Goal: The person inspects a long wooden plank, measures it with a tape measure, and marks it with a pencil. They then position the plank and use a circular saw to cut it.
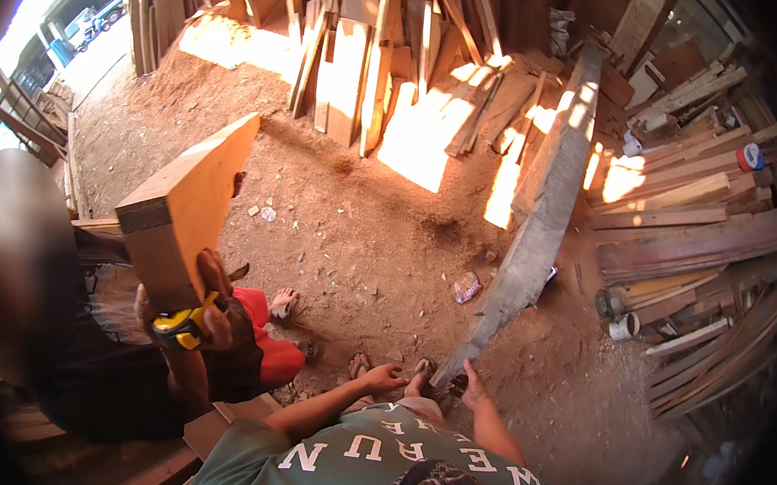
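Note:
A long grey wooden plank (531, 219) slants from near my legs up to the far right. At its near end my right hand (474, 386) is closed round the edge, with part of the fingers hidden under the wood. My left hand (384, 380) hovers in front of my body, left of the plank's end, fingers loosely bent and apart with nothing visible in them. To the left, a co-worker's hand (216, 291) supports a thick orange-brown timber board (192, 198). A yellow and black tape measure (181, 329) is in that person's other hand.
Boards (346, 79) lean upright at the back, in bright sun patches. Stacked timber (686, 249) fills the right side, with a white cup (624, 326) at its edge. A crumpled wrapper (466, 287) lies on the dirt floor (344, 246). The co-worker sits close on my left.

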### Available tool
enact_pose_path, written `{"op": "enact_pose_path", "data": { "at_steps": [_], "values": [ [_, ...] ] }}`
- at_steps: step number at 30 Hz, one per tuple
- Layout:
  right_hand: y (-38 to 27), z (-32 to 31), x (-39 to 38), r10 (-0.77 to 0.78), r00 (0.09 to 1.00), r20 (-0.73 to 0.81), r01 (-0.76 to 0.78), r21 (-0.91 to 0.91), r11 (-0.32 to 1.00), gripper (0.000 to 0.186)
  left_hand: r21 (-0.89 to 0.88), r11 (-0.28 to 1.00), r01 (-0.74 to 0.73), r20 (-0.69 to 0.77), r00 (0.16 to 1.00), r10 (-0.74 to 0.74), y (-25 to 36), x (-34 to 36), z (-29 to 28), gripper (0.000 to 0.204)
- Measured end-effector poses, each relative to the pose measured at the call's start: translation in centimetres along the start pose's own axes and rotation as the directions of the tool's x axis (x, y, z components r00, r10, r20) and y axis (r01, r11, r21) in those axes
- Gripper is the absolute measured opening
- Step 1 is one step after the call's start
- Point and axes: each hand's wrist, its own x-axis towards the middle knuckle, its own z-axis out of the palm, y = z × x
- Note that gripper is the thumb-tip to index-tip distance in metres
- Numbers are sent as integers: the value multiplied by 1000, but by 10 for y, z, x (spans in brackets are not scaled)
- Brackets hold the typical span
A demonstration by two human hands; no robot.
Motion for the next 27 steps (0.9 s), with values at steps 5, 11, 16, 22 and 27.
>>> {"op": "enact_pose_path", "data": {
  "at_steps": [5,11,16,22,27],
  "values": [
    [-12,-41,11,3,999,54,-1,-24,1000,46,-92,995,-34,22,999,36,99,14,36,107],
    [-30,-78,41,54,997,60,-52,-24,998,69,9,1000,-6,-3,1000,6,106,71,92,138],
    [-47,-100,77,-27,999,20,23,188,982,82,98,994,56,-231,972,-32,117,73,99,128],
    [-139,-132,122,-176,976,-126,197,182,963,108,97,991,91,-242,968,-65,144,75,100,112],
    [-202,-132,156,-254,966,-47,258,239,936,92,190,979,66,-387,922,13,143,84,111,100]
  ]
}}
